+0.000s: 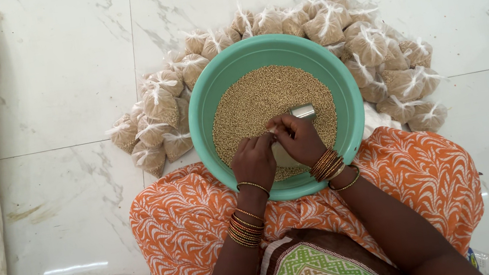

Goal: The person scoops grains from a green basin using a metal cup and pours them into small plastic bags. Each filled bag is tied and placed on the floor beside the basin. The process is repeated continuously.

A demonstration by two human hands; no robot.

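Forearms reaching forward over orange lap; left hand [254,161] pinching small clear bag [283,154] mouth, right hand [300,137] gripping steel cup [302,112], lying sideways, pointing right, over grain in teal basin [204,108].

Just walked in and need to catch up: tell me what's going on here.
A person sits on a white marble floor with a green basin of small tan grain in front of them. The right hand holds a small metal cup over the grain; the left hand is beside it, holding a small clear bag. Tied, filled packets lie around the basin's far side.
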